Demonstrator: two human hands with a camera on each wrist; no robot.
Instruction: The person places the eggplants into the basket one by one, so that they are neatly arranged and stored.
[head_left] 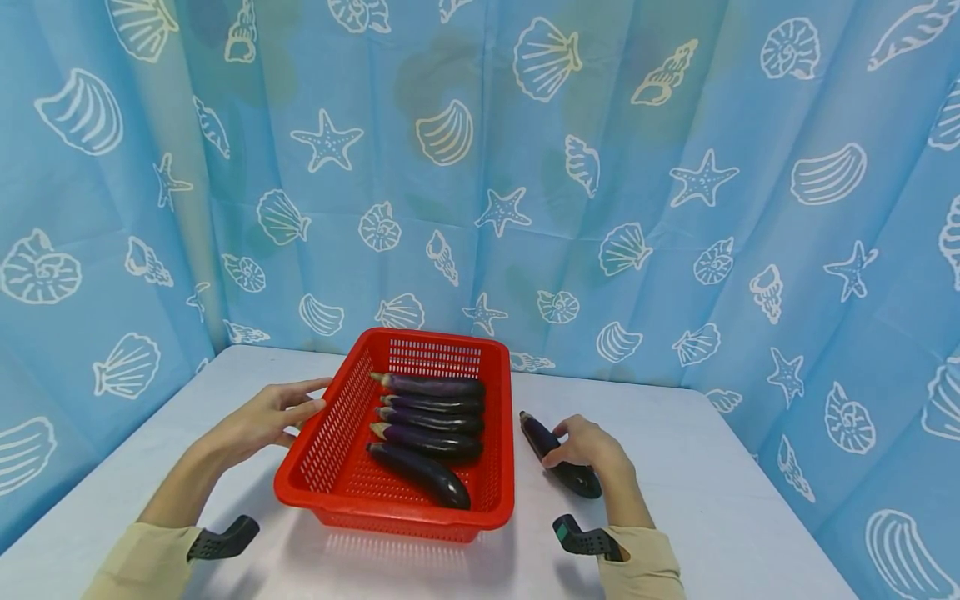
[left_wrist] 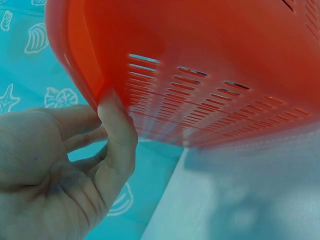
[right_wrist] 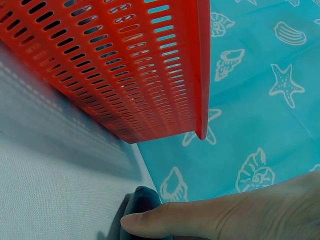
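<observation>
A red plastic basket (head_left: 315,502) stands on the table, with several dark purple eggplants (head_left: 431,421) lying side by side inside it. At its left side, my left hand (head_left: 258,421) pinches the rim; the left wrist view shows the thumb (left_wrist: 117,132) beneath the rim and the other fingers partly hidden behind it. To the right of the basket, one more eggplant (head_left: 536,435) lies slantwise on the table. My right hand (head_left: 592,450) holds it around the middle from above, and in the right wrist view the thumb (right_wrist: 150,222) presses against its dark skin.
The table (head_left: 705,500) has a white cover. A blue curtain (head_left: 480,183) with white shell and starfish prints hangs behind it and along both sides. Dark wrist mounts (head_left: 225,539) sit at both sleeves. The basket's slotted right wall (right_wrist: 125,65) rises close to my right hand.
</observation>
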